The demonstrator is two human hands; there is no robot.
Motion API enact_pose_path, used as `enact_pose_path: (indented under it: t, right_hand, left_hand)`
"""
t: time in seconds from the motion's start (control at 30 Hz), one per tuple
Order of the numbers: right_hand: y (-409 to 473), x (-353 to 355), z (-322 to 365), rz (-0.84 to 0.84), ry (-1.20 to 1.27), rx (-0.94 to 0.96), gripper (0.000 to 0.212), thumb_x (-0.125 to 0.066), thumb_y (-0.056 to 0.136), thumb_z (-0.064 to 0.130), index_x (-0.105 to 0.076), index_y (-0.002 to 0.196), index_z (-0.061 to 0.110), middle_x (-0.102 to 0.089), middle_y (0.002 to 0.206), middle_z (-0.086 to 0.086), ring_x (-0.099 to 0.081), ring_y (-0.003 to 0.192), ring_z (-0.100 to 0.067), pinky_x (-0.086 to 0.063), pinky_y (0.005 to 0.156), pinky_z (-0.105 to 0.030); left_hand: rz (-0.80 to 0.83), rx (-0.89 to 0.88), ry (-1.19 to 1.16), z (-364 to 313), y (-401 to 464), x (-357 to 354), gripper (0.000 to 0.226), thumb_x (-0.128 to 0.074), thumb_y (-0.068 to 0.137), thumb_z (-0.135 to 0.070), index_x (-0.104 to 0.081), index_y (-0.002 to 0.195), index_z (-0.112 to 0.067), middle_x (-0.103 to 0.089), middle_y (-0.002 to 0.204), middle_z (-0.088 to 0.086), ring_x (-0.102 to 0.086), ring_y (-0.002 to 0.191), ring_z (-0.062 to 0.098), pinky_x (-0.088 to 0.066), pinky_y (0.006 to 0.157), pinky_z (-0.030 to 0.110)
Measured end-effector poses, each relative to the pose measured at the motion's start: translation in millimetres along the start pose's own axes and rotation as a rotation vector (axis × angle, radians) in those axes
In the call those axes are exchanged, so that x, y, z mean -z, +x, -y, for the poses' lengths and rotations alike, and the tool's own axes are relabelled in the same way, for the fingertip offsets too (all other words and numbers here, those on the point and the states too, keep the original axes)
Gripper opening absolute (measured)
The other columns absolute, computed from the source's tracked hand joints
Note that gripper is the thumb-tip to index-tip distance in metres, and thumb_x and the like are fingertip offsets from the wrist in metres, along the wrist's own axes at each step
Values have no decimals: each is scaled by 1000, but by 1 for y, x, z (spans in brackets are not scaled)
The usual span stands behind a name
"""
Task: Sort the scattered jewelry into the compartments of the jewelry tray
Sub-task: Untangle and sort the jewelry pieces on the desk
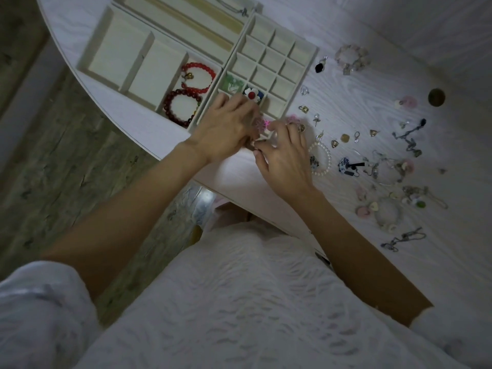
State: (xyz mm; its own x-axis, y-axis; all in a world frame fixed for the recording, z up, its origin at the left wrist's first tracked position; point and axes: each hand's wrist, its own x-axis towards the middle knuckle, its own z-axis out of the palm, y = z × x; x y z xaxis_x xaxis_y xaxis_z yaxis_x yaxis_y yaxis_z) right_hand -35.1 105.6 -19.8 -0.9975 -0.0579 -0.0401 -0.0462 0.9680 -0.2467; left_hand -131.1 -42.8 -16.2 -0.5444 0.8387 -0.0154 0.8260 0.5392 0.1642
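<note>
Head view shows both hands meeting over the near corner of the grid jewelry tray (pixel 311 53). Left hand (pixel 226 129) has its grip curled around a small pink flower piece (pixel 260 123). Right hand (pixel 285 158) has fingers curled too, with another pink flower (pixel 292 119) at its fingertips; can't tell if it's actually pinching it. Just beyond the hands, a white-and-red flower (pixel 251 94) and something green (pixel 233 82) already sit in cells, and two red bead bracelets (pixel 198 78) lie in the tray to the left. To the right, lots of earrings, chains and a pearl bracelet (pixel 323 161) still cover the tabletop (pixel 346 107), so it looks barely started.
</note>
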Motion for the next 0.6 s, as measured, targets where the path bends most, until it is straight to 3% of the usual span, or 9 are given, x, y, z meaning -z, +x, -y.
enact_pose_path:
  t: [0.27, 0.47, 0.6]
  right_hand:
    - [-4, -2, 5, -26, 5, -46, 27, -48, 89, 27, -71, 95, 13, -55, 118, -14, -45, 109, -29, -36, 89, -41]
    - [-5, -4, 4, -68, 72, -63, 19, -56, 88, 23, -73, 91, 16, -57, 116, -13, -46, 107, -28, -36, 84, -39]
    - [11, -2, 9, -156, 137, -149, 15, -61, 84, 22, -73, 82, 13, -59, 109, -8, -49, 102, -28, -39, 88, -40]
  left_hand:
    - [-100, -30, 4, 9, -24, 1, 32, -47, 84, -21, -73, 102, -24, -61, 110, 4, -40, 107, 24, -26, 77, 36]
    - [-63, 272, -158, -16, -50, -18, 46, -42, 84, -25, -61, 126, -27, -57, 120, 5, -39, 104, 26, -27, 81, 38]
    - [-85, 396, -236, -29, -57, -25, 50, -40, 84, -22, -57, 131, -28, -55, 121, 9, -41, 102, 28, -31, 78, 39]
